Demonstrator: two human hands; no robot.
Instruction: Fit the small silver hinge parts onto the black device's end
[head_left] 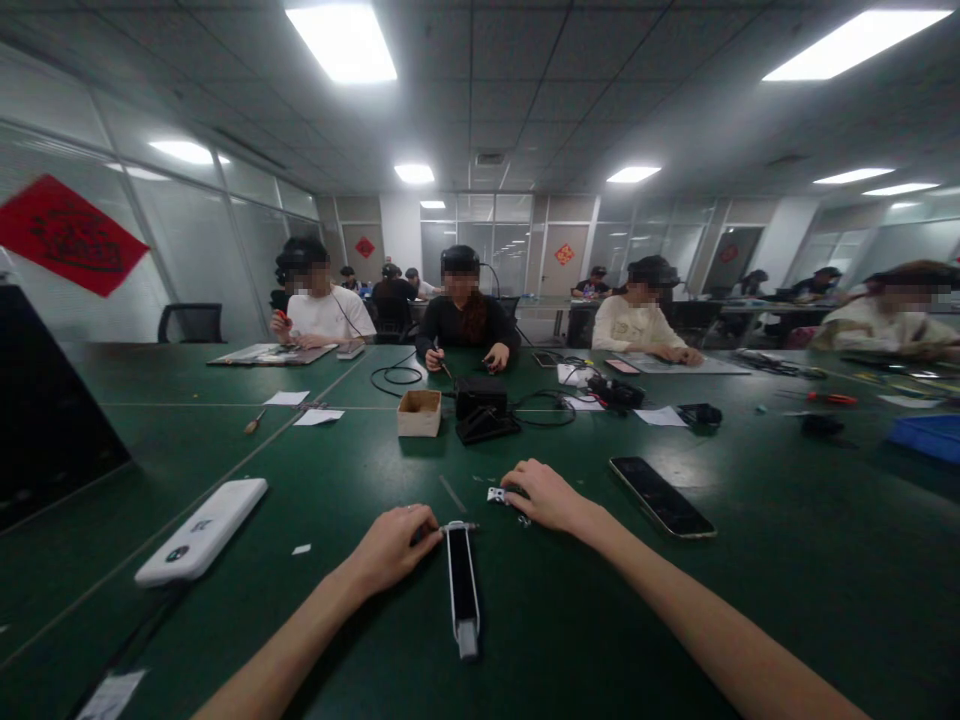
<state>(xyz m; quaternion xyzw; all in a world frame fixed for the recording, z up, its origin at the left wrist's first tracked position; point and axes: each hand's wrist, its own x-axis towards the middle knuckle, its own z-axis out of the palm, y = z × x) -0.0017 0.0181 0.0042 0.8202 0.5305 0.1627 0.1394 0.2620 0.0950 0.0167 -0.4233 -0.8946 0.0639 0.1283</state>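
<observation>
The tiny bits [524, 521] could be knocked away if the small white piece [495, 495] pinched by the right hand [545, 492] is slid over them, while the long black-and-white thing [463, 580] is set beside the left hand [397, 547], whose grip cannot be told.

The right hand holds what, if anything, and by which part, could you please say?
The right hand touches the small white piece at its right end; whether it grips is unclear.
</observation>
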